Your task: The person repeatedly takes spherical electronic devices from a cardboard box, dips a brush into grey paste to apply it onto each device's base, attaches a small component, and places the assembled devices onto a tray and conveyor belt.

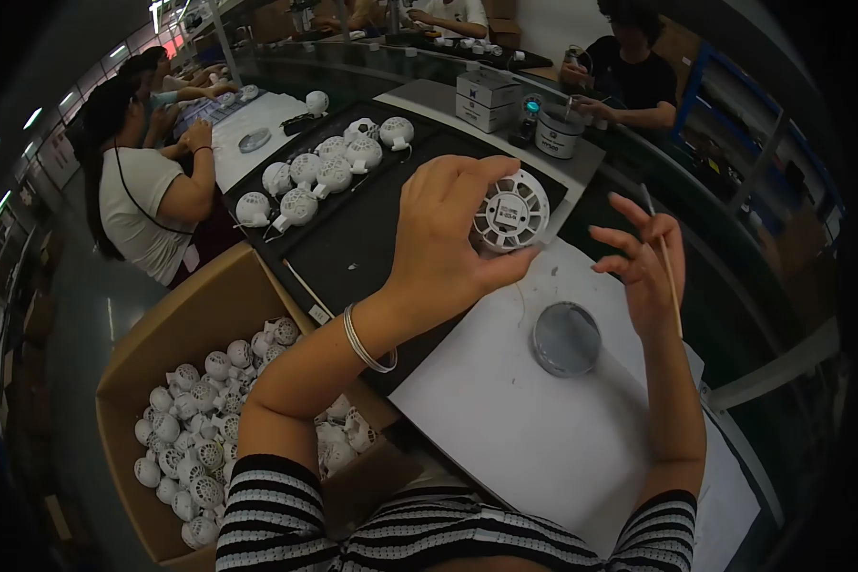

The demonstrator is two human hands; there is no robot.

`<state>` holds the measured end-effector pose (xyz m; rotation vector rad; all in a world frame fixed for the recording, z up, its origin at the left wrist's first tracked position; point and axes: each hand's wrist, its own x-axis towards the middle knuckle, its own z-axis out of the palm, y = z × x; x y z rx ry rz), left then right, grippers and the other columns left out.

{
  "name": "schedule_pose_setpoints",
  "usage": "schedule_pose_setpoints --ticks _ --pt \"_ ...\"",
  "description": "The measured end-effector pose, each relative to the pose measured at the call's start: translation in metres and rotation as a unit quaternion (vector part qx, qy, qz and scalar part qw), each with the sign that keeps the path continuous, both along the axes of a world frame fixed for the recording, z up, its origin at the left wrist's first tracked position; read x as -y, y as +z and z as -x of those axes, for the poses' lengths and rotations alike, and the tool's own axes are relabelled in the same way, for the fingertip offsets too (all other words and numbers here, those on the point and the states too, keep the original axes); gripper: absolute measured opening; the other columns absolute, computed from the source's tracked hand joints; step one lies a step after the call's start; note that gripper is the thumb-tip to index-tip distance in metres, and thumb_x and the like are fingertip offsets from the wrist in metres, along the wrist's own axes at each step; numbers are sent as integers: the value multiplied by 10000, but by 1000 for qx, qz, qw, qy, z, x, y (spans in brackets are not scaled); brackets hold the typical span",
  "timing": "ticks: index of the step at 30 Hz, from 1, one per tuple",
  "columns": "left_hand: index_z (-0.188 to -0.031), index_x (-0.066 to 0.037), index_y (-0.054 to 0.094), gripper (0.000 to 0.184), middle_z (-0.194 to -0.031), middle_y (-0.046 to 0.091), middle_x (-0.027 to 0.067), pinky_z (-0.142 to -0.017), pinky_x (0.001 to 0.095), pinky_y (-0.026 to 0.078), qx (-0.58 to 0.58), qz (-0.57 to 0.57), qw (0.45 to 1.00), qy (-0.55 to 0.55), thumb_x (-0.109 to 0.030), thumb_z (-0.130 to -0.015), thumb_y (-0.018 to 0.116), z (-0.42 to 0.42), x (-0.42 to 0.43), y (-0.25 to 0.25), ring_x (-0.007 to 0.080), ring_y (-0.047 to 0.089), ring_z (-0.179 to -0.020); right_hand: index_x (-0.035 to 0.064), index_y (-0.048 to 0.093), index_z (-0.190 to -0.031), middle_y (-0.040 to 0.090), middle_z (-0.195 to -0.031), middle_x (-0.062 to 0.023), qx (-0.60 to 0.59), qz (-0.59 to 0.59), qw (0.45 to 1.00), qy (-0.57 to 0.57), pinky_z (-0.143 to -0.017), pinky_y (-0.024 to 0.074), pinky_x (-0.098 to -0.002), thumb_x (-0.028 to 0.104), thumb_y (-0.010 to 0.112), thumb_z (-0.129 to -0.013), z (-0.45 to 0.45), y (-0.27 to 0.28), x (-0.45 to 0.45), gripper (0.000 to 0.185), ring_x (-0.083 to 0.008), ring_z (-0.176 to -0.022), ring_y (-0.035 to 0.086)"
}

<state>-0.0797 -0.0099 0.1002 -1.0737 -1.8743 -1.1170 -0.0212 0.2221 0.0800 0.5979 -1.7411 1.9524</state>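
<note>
At lower left, has a cardboard box (129,377) heaped with round openwork white pieces (205,492); above it, more on a black tray (338,250). Just above centre, raises a white disc (513,214) in the left hand (437,229), pinching its rim between thumb and fingers and showing radial slots around a printed label. Right of centre, has a round dish (597,343) of grey material on white paper (496,419). At right, holds a thin stick (673,281) among the bent, parted fingers of the right hand (648,262).

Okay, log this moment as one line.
left hand: holds white vented part | right hand: holds thin stick | round dish: on white paper
</note>
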Motion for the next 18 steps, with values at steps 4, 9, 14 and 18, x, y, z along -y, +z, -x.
schedule_pose_setpoints --ticks 4,9,14,18 --pt "-1015 -77 547 526 -924 559 107 -757 366 407 -38 81 963 253 -259 -560 737 78 46 -19 271 516 -871 83 307 -918 410 -1170 -228 -30 23 999 -39 -718 517 -347 140 500 -823 -20 -5 -19 223 -254 -904 583" --pt "-1032 -124 541 549 -894 584 112 -714 408 419 93 153 858 482 -355 -565 715 221 114 -35 299 540 -861 113 296 -957 432 -1016 -130 -124 60 990 15 -791 470 -403 172 546 -791 -46 13 -4 306 -210 -788 596" --pt "-1160 -92 492 655 -1097 553 180 -825 404 415 281 265 761 521 -426 -623 665 274 151 -34 329 526 -1012 114 313 -966 451 -956 -74 -70 150 985 57 -781 459 -436 101 586 -751 -58 38 36 348 -183 -712 600" --pt "-1278 -41 360 747 -1214 453 224 -944 379 336 267 104 880 379 -437 -699 619 283 179 -62 353 435 -1132 110 347 -945 471 -936 -56 -33 215 971 104 -769 453 -425 93 620 -733 -62 52 64 345 -134 -708 592"
